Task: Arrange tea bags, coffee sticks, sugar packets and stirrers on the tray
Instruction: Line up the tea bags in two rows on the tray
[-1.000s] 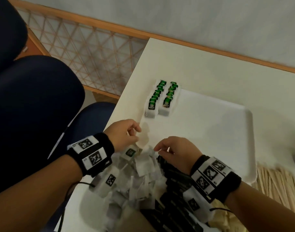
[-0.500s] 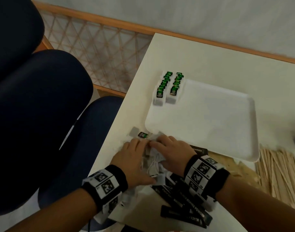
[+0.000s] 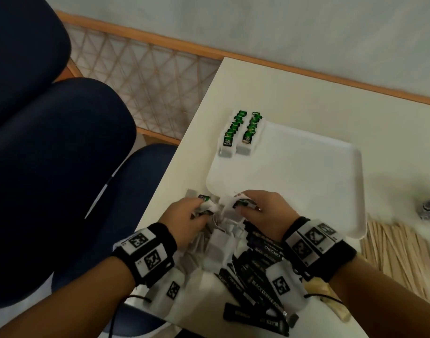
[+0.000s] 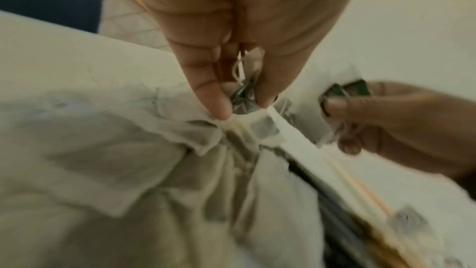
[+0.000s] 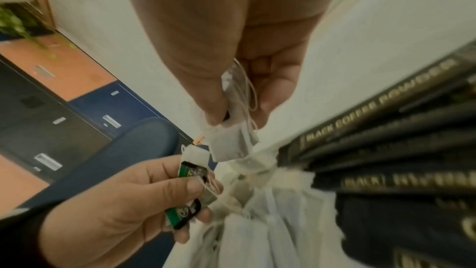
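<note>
Gripping tea bags from the loose pile of tea bags (image 3: 216, 242), both hands work at the near corner of the white tray (image 3: 306, 181) on the pale surface (image 3: 294, 93). The left hand (image 3: 184, 223) has thumb and fingers curled round a small bunch of green-tagged bags (image 5: 190, 193), strings trailing from it; the right wrist view shows two green and black tags pinched there. The right hand (image 3: 260, 213) pinches another white tea bag (image 5: 229, 146) between thumb and forefinger, its string looped by the fingers (image 5: 273, 97), held just above the pile. The two hands sit close together, nearly touching.

Two neat rows of tea bags with green tags (image 3: 240, 132) stand at the far left corner of the tray; the left row seems to lie on or over the rim. The rest of the tray is bare white.

Black coffee sticks (image 3: 255, 276) with gold lettering lie in a heap just right of the tea bag pile, under the right wrist. Wooden stirrers (image 3: 394, 254) lie spread on the surface to the right of the tray's near edge. Beige packets (image 3: 331, 301) peep out near the right forearm, blurred. Dark blue chairs (image 3: 62, 167) stand left of the surface
</note>
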`<state>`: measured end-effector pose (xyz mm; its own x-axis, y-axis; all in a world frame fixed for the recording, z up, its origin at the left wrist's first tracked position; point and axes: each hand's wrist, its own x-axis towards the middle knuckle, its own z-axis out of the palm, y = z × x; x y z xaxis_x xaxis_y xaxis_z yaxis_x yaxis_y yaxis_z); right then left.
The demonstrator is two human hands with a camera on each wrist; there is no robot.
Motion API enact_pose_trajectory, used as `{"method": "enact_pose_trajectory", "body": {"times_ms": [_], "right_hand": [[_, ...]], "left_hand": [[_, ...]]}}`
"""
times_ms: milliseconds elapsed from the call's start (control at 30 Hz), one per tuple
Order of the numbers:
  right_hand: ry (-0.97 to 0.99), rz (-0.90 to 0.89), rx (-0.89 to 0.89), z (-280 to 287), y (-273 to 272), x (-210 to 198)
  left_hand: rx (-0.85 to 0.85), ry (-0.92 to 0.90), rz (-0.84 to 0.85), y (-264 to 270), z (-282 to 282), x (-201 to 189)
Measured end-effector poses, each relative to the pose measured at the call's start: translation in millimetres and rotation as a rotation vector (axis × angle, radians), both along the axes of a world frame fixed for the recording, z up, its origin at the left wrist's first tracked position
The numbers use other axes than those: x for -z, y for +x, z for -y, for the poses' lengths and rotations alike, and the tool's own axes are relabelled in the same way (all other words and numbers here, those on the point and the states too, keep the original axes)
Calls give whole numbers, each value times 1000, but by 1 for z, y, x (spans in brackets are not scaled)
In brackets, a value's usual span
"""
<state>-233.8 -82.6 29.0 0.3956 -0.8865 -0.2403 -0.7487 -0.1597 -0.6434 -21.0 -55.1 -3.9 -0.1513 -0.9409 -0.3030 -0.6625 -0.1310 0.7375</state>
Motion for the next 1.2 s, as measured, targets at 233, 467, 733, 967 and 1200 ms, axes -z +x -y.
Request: {"method": "enact_pose_trajectory", "body": {"times_ms": [233, 467, 733, 967, 1200], "right_hand": [[56, 105, -63, 1, -9, -32], [138, 278, 139, -2, -4, -27], [132, 365, 94, -4, -5, -18], [236, 516, 198, 1, -7, -20], [198, 368, 264, 13, -6, -29]], "left_hand": [[-169, 135, -331, -13, 10, -13], [-220, 355, -684, -39, 0, -31], [-300, 366, -807, -47, -6, -40], [-361, 315, -814, -39, -4, -40], [-304, 385, -825, -24, 8, -36]]}}
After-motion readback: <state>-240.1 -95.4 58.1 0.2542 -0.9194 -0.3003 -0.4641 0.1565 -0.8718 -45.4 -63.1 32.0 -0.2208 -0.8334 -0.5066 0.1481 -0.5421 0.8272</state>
